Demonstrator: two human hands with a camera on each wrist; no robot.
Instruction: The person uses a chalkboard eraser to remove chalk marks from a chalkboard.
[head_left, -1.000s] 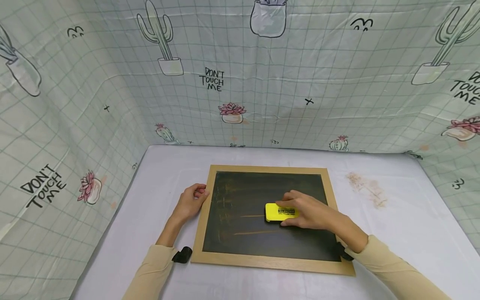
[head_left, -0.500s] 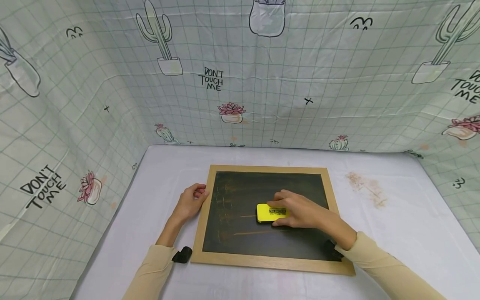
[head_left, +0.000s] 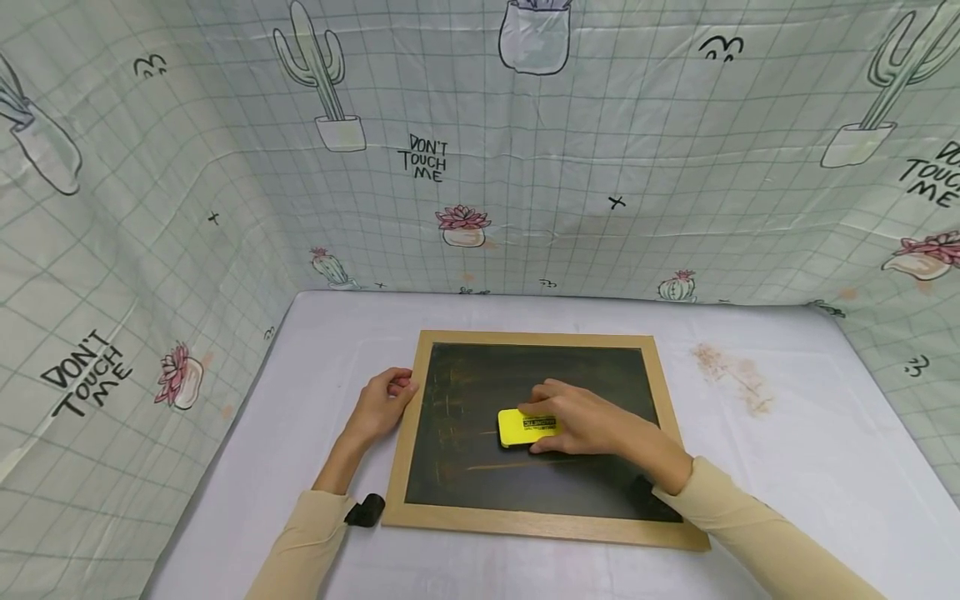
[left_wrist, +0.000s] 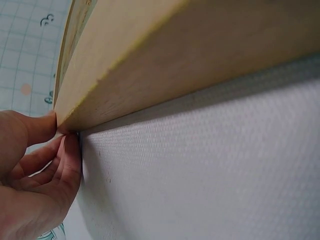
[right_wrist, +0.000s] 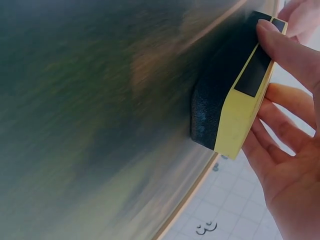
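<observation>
A chalkboard (head_left: pixel 547 492) with a light wooden frame lies flat on the white table. My right hand (head_left: pixel 588 422) holds a yellow chalkboard eraser (head_left: pixel 513 427) against its middle, thumb on one long side and fingers on the other. The eraser's dark felt (right_wrist: pixel 212 110) faces the board in the right wrist view. Faint orange chalk streaks (head_left: pixel 487 467) run beside and below the eraser. At the board's left side, my left hand (head_left: pixel 381 406) grips the frame's edge; in the left wrist view its thumb and fingertips meet the wooden side (left_wrist: pixel 150 85).
Brownish chalk dust (head_left: pixel 738 379) marks the white table (head_left: pixel 795 467) right of the board. A patterned cloth (head_left: pixel 570 167) hangs behind and along both sides. A black wrist camera (head_left: pixel 365 510) sits by the board's lower left corner.
My right hand has slid the eraser leftward across the board, from right of centre to about its middle. My left hand has stayed at the frame.
</observation>
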